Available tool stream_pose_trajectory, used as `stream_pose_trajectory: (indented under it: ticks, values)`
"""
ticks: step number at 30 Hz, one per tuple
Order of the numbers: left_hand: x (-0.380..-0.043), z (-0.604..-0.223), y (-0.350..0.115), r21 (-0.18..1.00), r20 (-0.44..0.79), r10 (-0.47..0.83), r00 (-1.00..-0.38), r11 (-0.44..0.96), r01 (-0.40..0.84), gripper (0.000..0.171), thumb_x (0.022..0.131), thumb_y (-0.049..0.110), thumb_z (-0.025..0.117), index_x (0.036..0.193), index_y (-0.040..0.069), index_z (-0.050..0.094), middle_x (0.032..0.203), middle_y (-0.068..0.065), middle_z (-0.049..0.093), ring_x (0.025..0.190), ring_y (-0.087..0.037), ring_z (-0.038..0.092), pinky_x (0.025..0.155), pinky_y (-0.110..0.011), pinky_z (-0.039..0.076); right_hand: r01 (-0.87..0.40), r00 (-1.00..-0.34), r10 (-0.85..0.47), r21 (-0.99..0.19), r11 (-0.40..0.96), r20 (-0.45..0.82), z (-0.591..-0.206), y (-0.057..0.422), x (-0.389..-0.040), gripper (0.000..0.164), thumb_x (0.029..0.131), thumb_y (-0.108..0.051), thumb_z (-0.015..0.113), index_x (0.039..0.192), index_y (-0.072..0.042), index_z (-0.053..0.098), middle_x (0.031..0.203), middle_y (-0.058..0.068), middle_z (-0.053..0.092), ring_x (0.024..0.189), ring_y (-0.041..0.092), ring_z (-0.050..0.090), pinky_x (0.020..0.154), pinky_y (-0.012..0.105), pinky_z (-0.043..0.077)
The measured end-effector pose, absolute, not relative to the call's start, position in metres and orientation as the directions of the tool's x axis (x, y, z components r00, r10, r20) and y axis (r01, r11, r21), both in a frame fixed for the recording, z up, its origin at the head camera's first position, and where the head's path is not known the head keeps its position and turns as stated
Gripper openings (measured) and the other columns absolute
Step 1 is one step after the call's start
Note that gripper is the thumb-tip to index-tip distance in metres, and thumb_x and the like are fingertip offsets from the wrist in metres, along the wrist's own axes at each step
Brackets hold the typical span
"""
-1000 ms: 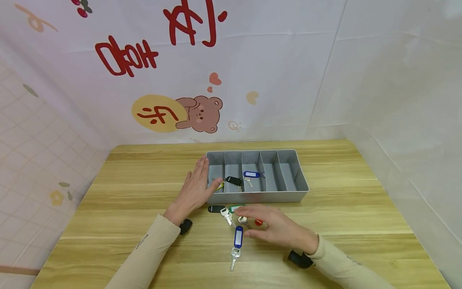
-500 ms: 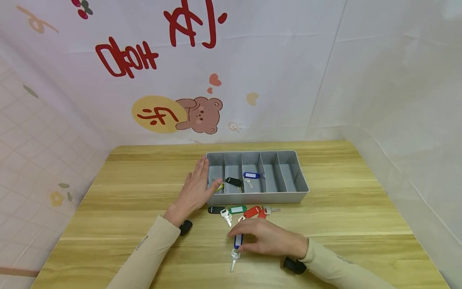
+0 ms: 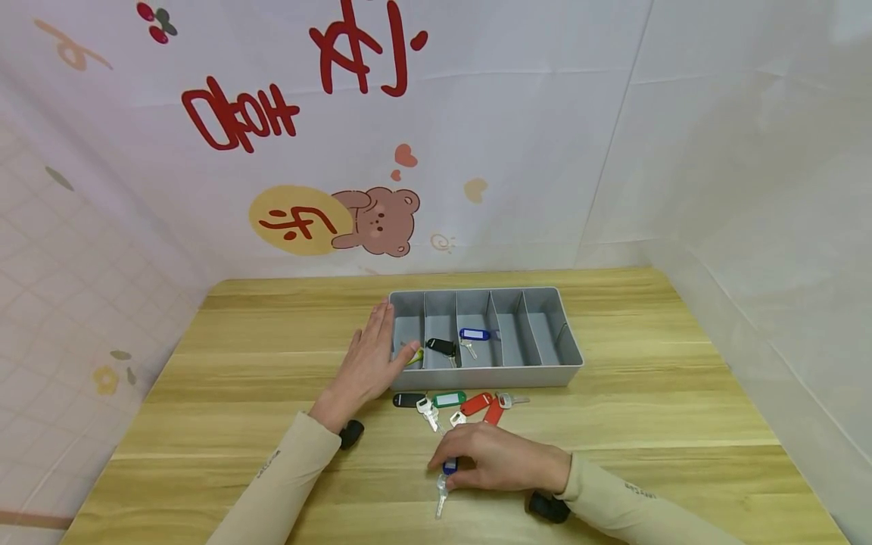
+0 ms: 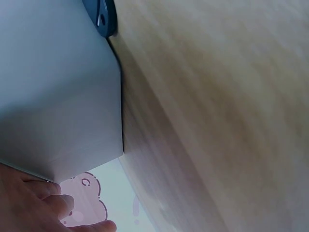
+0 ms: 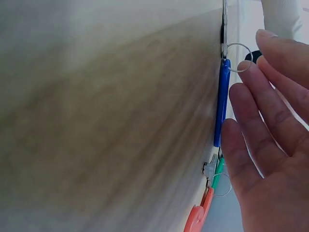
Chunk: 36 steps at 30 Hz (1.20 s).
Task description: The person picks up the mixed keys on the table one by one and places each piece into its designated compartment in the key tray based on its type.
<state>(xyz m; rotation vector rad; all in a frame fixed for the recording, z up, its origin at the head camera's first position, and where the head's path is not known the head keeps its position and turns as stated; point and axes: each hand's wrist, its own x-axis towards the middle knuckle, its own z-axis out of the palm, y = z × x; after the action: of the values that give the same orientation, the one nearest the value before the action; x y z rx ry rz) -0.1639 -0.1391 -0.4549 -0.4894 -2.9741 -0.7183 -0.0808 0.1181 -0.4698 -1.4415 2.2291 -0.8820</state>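
Lower ctr of frame: your R hand (image 3: 500, 458) at a blue tag (image 3: 450, 467), job prob. part done

Your R hand straddled that tag on the table (image 3: 272, 341), its key (image 3: 441, 497) pointing at the bottom edge; fingers were loose, no pinch visible, contact unclear. L of ctr, your L hand (image 3: 371, 359) lay along the L end of the tray (image 3: 487, 377), fingers straight, thumb over the near rim, gripping nothing.

Progress, est.: 3 visible in tray, i.e. yellow-green item (image 3: 416, 356) (partly hidden) in 1st compartment from L, black tag (image 3: 441, 347) in 2nd, second blue tag (image 3: 474, 334) in 3rd. Outside, prob. not yet dealt w/: the one under your R hand, plus dark tag (image 3: 409, 400), green tag (image 3: 449, 399) and two red tags (image 3: 477, 403) just below the tray, w/ overlapping keys (image 3: 428, 412), so no exact count.

Writing: no brand legible. Green tag and second blue tag had white inserts, no readable text. Print on L sleeve (image 3: 269, 463) and R sleeve (image 3: 640, 490) was too small. Upper L, stylised red characters (image 3: 238, 113) couldn't be read for sure; yellow disc (image 3: 272, 200) bore another, maybe 乐.
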Motion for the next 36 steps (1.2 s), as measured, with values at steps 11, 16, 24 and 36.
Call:
stream_pose_trajectory:
  ticks: [11, 16, 24, 36]
  values:
    - [-0.1630, -0.4540, -0.1387, 0.436, 0.109, 0.284, -0.953, 0.848, 0.303, 0.092, 0.105, 0.062, 0.043, 0.163, -0.004, 0.015, 0.173, -0.018, 0.009, 0.158, -0.036, 0.013, 0.118, -0.069, 0.022, -0.733, -0.391, -0.918, -0.626, 0.267, 0.067, -0.4693, 0.1169, -0.0815, 0.012, 0.098, -0.019, 0.074, 0.110, -0.022, 0.078, 0.109, -0.017, 0.070, 0.108, -0.004, 0.060, 0.097, 0.016, 0.047]
    - [-0.1637, -0.4542, -0.1387, 0.432, 0.109, 0.286, -0.952, 0.849, 0.304, 0.093, 0.105, 0.062, 0.042, 0.163, -0.004, 0.015, 0.172, -0.018, 0.010, 0.158, -0.036, 0.013, 0.118, -0.069, 0.022, -0.761, -0.374, -0.924, -0.597, 0.254, 0.084, -0.4720, 0.1159, -0.0822, 0.008, 0.098, -0.016, 0.074, 0.102, -0.022, 0.078, 0.104, -0.017, 0.069, 0.103, -0.006, 0.059, 0.094, 0.011, 0.045]
    - [-0.1630, -0.4542, -0.1385, 0.439, 0.109, 0.286, -0.952, 0.846, 0.305, 0.092, 0.105, 0.061, 0.042, 0.163, -0.005, 0.015, 0.172, -0.018, 0.009, 0.158, -0.036, 0.012, 0.117, -0.069, 0.022, -0.779, -0.381, -0.920, -0.568, 0.264, 0.095, -0.4724, 0.1144, -0.0811, 0.004, 0.097, -0.017, 0.075, 0.098, -0.021, 0.077, 0.100, -0.017, 0.068, 0.099, -0.006, 0.058, 0.091, 0.008, 0.044]
    - [-0.1636, -0.4550, -0.1389, 0.430, 0.115, 0.288, -0.951, 0.848, 0.309, 0.092, 0.105, 0.061, 0.041, 0.163, -0.005, 0.015, 0.172, -0.019, 0.010, 0.158, -0.036, 0.013, 0.117, -0.069, 0.023, -0.771, -0.427, -0.888, -0.582, 0.257, 0.173, -0.4672, 0.1198, -0.0824, 0.005, 0.099, -0.020, 0.072, 0.099, -0.019, 0.077, 0.101, -0.016, 0.068, 0.101, -0.003, 0.060, 0.094, 0.013, 0.047]
